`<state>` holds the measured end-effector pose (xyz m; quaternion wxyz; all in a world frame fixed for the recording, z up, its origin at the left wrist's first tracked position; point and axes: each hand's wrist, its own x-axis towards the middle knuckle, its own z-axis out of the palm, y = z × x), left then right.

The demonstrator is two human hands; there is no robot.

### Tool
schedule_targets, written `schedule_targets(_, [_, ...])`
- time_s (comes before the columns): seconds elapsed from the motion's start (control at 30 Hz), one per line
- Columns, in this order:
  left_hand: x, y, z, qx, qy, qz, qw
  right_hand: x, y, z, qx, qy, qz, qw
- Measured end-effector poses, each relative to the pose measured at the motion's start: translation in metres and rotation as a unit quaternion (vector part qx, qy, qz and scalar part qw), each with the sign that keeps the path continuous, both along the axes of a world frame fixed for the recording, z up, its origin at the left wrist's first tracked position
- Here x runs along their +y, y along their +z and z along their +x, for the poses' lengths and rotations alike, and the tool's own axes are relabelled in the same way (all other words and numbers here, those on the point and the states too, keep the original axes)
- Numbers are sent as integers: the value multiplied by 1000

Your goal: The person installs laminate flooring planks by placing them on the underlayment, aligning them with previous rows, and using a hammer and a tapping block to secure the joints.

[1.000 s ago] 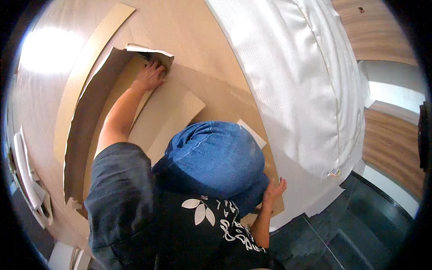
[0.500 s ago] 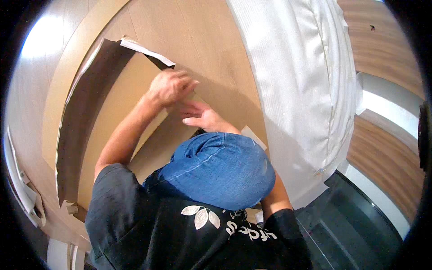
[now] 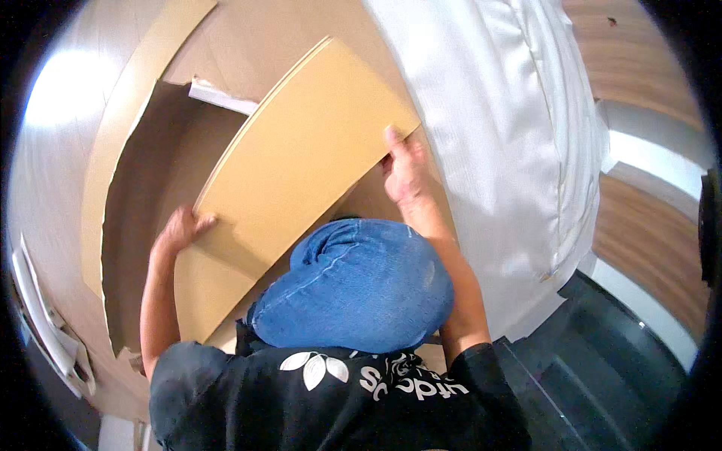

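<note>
A long tan cardboard panel (image 3: 301, 143) slants across the middle of the view, tilted up from the floor, with a doubled edge along its far left side. My left hand (image 3: 183, 228) grips that left edge, thumb on top and fingers underneath. At the panel's right corner, my right hand (image 3: 408, 167) holds the near edge with the thumb over the face. Partly under the panel lies a dark brown sheet (image 3: 143, 195) with a ragged pale edge. A white strip (image 3: 222, 98) shows at its far end. My jeans-covered knee (image 3: 361, 282) is bent just below the panel.
Another tan strip (image 3: 113, 143) lies along the left on the wood-look floor (image 3: 263, 34). White padded sheeting (image 3: 489, 128) covers the right side. Beyond it are wood-grain steps (image 3: 647, 233) and a black surface (image 3: 594, 361). Rolled white material (image 3: 53, 323) lies far left.
The tan panel has been lifted and swung to the right off the dark sheet. My hands, close together before, have moved apart to its left edge and right corner.
</note>
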<state>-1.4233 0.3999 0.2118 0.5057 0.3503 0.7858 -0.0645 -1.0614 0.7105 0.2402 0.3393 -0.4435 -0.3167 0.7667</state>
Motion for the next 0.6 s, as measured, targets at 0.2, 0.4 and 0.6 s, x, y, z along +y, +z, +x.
schedule_targets(0.2, [-1, -18, 35, 5, 158, 181, 971, 20, 5, 17, -251, -9, 340, 906])
schedule_targets(0.4, [147, -20, 63, -54, 79, 166, 981, -45, 34, 83, -387, 247, 737, 496])
schedule_targets(0.6, [313, 44, 165, -241, 25, 182, 953, -42, 87, 77, -456, 240, 798, 312])
